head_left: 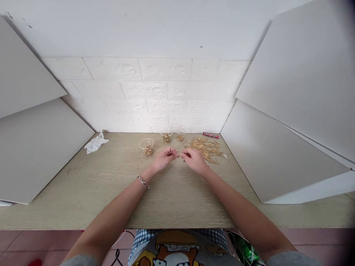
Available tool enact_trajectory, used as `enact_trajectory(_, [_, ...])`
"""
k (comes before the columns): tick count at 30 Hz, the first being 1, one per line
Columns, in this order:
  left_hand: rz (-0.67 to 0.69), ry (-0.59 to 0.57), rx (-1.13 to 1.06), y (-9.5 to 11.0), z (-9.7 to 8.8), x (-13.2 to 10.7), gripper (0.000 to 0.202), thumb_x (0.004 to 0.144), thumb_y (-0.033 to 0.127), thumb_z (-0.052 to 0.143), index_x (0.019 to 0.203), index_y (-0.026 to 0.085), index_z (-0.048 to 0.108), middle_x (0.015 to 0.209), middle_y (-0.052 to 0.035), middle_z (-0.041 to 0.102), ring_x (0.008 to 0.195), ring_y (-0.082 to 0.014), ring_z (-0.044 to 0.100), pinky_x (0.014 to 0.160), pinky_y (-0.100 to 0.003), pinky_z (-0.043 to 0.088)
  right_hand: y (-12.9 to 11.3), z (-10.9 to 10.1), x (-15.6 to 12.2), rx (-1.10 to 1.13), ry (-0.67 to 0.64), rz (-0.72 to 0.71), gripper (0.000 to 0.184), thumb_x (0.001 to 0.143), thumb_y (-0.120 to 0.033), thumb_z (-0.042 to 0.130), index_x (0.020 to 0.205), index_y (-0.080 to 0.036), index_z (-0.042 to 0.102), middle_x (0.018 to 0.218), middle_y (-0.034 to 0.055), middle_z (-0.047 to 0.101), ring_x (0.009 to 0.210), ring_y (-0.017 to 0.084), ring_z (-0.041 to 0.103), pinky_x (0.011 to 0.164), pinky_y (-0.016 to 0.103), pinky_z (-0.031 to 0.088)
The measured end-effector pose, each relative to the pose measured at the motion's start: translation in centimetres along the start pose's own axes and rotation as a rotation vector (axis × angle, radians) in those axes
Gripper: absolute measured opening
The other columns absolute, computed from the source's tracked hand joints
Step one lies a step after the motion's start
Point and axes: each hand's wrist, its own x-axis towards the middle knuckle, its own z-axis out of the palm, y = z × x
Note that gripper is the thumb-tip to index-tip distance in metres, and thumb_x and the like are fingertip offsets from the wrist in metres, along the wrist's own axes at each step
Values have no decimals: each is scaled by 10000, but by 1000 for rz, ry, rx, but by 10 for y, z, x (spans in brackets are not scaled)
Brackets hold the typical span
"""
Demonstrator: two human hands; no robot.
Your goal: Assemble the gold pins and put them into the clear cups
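Note:
My left hand (165, 158) and my right hand (195, 160) meet over the middle of the wooden table (116, 184), fingers pinched together. Each pinch seems to hold a tiny metal piece, too small to name. A loose pile of thin gold-coloured pins (206, 147) lies just right of my right hand. A clear plastic cup (146, 146) with small gold parts stands just left of my left hand. Two more clear cups (166, 136) (180, 135) with gold parts stand behind the hands, near the wall. A bracelet (143, 182) is on my left wrist.
A crumpled white cloth (95, 143) lies at the table's back left. A red pen-like object (210, 135) lies by the brick wall at the back right. White panels (36, 147) (277, 159) enclose the table on both sides.

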Motion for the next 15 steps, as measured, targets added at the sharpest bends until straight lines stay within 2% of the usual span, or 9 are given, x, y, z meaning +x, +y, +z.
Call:
enact_trajectory(4, [18,29,15,-1,1,0,219,666,271,656,660,169,462,636,41,502,669,-97,485,691,-244,386,0,4,-2,-118,51,-117,108,800,-170,527,721,-172,600,654,6,599,608,122,511,603,238,370])
enact_trajectory(9, [45,31,183,-3,-1,0,225,696,268,630,617,173,442,598,48,464,608,-89,446,621,-227,367,2,-2,-3,-302,-38,-255,144,843,-145,464,759,-173,577,741,43,601,703,152,531,640,258,367])
enact_trajectory(12, [42,5,230,-2,-2,-1,236,689,279,643,600,175,451,576,45,456,614,-99,453,606,-224,362,4,-6,-2,-293,-91,-278,143,838,-145,469,762,-178,585,726,34,602,691,148,532,627,252,363])
enact_trajectory(15, [25,-11,206,0,-2,-2,234,678,297,655,607,176,468,571,41,462,618,-103,451,594,-223,357,2,-7,0,-173,-85,-192,135,809,-147,501,718,-179,594,649,5,601,623,127,530,597,236,365])
